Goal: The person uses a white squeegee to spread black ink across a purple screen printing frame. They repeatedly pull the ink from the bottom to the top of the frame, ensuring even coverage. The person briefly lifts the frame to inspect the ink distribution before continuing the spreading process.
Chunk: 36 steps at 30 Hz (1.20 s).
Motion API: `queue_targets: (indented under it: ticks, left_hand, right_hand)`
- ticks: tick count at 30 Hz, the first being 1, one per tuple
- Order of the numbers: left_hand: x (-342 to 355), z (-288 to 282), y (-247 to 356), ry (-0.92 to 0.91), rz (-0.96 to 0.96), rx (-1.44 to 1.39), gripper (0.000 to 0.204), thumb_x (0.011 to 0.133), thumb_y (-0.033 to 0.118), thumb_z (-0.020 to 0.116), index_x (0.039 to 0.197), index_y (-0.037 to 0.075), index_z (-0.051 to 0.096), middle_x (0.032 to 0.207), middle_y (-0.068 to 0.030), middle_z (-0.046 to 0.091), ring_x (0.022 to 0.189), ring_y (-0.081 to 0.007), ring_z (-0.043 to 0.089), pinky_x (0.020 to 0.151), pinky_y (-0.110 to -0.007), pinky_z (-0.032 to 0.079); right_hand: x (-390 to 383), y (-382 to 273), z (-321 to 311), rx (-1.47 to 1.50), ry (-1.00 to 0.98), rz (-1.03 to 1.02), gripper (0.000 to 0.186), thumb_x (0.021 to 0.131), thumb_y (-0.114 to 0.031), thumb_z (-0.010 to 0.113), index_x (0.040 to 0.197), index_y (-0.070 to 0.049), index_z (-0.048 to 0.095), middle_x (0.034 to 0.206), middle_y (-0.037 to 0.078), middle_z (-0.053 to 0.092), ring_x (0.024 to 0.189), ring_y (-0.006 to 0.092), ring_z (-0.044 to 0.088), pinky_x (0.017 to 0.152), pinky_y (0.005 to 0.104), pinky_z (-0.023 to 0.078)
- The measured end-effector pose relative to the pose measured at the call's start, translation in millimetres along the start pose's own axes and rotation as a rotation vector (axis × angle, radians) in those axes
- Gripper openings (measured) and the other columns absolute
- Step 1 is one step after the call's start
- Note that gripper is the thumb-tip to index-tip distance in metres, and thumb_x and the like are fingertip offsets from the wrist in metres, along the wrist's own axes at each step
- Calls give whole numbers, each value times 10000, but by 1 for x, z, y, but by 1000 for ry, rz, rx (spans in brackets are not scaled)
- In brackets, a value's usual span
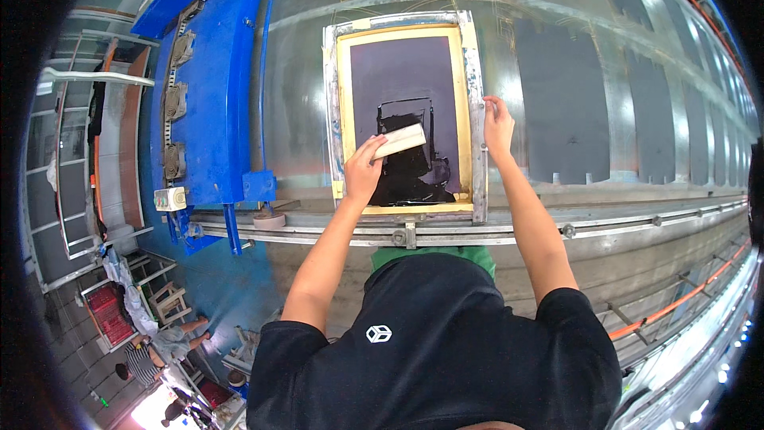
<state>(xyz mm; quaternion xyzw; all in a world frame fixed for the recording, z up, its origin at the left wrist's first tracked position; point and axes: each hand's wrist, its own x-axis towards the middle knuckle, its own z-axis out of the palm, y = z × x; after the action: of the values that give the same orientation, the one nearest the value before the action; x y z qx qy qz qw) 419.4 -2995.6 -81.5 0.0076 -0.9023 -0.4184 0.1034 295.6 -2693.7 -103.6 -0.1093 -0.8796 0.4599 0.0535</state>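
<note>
A screen printing frame point(479, 179) with yellow tape along its inner edges lies on the long table in front of me. Its dark mesh point(402, 64) carries a pool of glossy black ink point(398, 183) in the near half, with a thin ink outline above. My left hand point(364, 166) is closed around one end of a pale squeegee point(404, 140), which slants across the ink; its lower edge is hidden. At the frame's right outer side is my right hand point(499, 124), its fingers curled against the edge.
Several dark sheets point(563, 104) lie along the table point(501, 56) to the right and beyond. A metal rail point(525, 231) runs along the near edge. Blue machinery point(211, 96) with a switch box point(169, 199) stands left. Another person point(145, 362) is far off at lower left.
</note>
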Motion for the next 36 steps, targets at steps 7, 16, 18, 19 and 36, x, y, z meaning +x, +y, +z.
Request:
queue_targets:
  ticks: [7,16,18,19,36]
  left_hand:
    - [58,1,-25,-133,41,32,353,818,-15,706,1158,75,736,1184,-140,736,1095,-341,699,956,-400,559]
    - [98,11,-14,-177,116,34,286,847,-32,648,1107,47,739,1128,-161,738,1045,-368,703,916,-431,566]
    - [65,13,-18,-193,121,33,359,808,-84,631,1136,40,709,1174,-153,723,1072,-366,695,937,-439,565]
    - [46,12,-19,-202,124,22,386,792,-101,627,1145,37,699,1190,-148,717,1092,-365,689,942,-440,565]
    - [98,14,-11,-136,131,15,333,834,-55,640,1134,60,731,1150,-144,736,1037,-371,705,895,-437,572]
  right_hand:
    - [13,16,-6,-532,-74,-296,219,953,-243,680,1160,-182,719,1083,161,689,1014,362,641,803,496,517]
    - [-9,-77,42,-549,-403,-596,312,791,-213,805,1096,-161,768,1132,-8,706,1094,242,593,891,422,465]
    - [-35,-71,30,-508,-447,-599,343,800,-171,781,1140,-148,743,1149,10,707,1086,257,601,893,422,454]
    - [-54,-69,21,-487,-474,-599,359,804,-150,769,1161,-141,731,1158,20,708,1083,265,605,893,422,448]
    - [-5,-72,36,-363,-370,-639,273,832,-144,735,1098,-89,757,1137,38,736,1034,282,629,929,431,514]
